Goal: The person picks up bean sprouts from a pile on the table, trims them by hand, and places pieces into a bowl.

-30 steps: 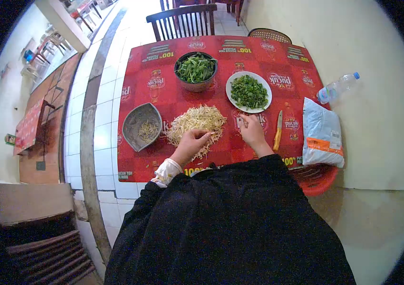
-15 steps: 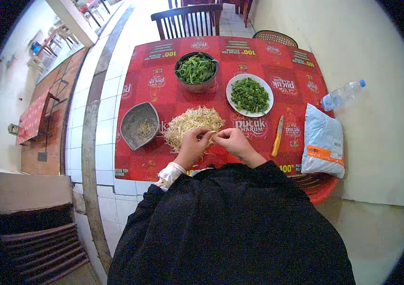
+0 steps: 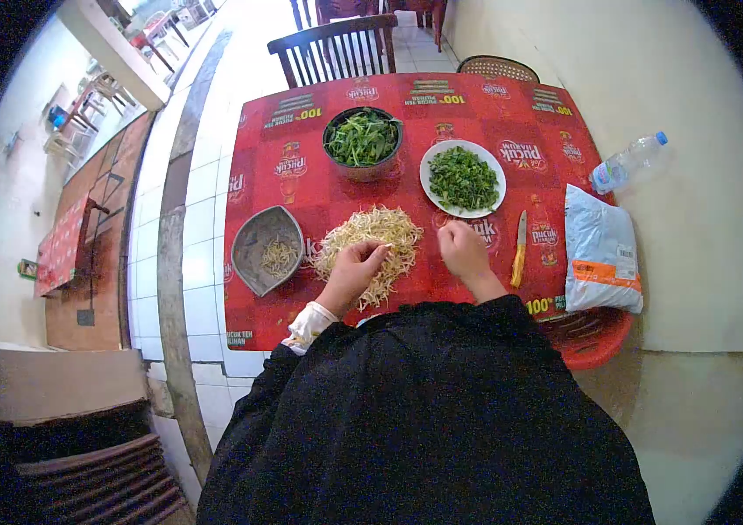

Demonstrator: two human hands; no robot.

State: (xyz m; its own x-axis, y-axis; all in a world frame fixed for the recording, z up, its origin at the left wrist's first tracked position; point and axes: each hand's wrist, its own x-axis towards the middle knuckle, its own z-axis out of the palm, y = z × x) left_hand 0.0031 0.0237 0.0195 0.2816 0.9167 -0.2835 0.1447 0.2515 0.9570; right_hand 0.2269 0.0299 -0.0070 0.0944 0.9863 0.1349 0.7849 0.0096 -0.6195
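A loose heap of pale bean sprouts (image 3: 380, 229) lies on the red patterned tablecloth. Over its near side is my left hand (image 3: 354, 275), thumb and forefinger pinched, with a pale bit of bean sprout at the tips. My right hand (image 3: 467, 253) is to the right of the heap, below the white plate (image 3: 425, 187); its fingers are curled closed, and what they hold, if anything, is hidden. To the left stands a grey pointed bowl (image 3: 247, 229) with a small clump of sprouts (image 3: 279, 257) inside.
A dark bowl (image 3: 362, 174) of leafy greens stands at the back; chopped greens (image 3: 465, 178) fill the plate. On the right are a yellow-handled knife (image 3: 519, 254), a blue-white plastic package (image 3: 600, 236) and a water bottle (image 3: 629, 164). A wooden chair (image 3: 336, 48) stands beyond the table (image 3: 258, 131).
My hands were together over the sprouts and are now apart. My right hand has moved right and slightly up, while the left stays by the heap. The view has shifted slightly.
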